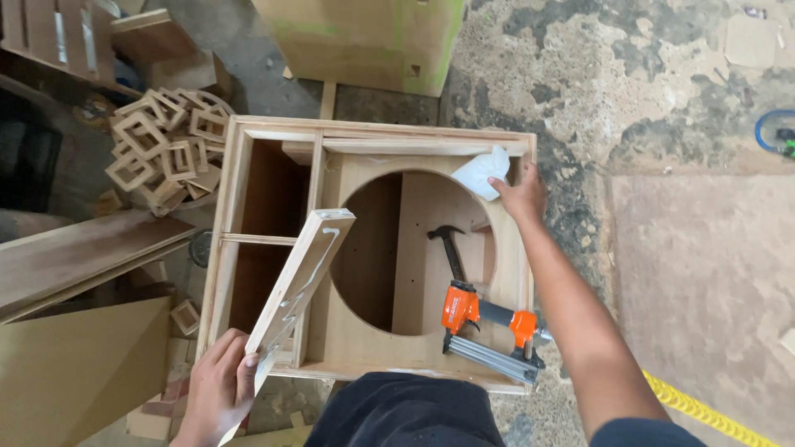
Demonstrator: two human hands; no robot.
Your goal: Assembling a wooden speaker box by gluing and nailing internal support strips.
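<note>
Standing over a plywood cabinet (248,207) on a stained concrete floor (662,99), a person works with both hands above its panel, which has 1 large round opening (397,248). Next in size, a wooden strip (302,281) streaked with a wavy line of white glue slants across the cabinet's left compartment; the left hand (219,389) has its grip closed around the strip's lower end at the cabinet's near left corner. An orange-and-grey nail gun (489,327) lies on the near right edge of the panel, and just beyond it a black hammer (451,248) rests inside the round opening. At the far right corner, the right hand (520,194) presses a white cloth (482,172) against the frame, fingers closed on it. A heap of small square wooden frames (166,145) sits on the floor left of the cabinet.
</note>
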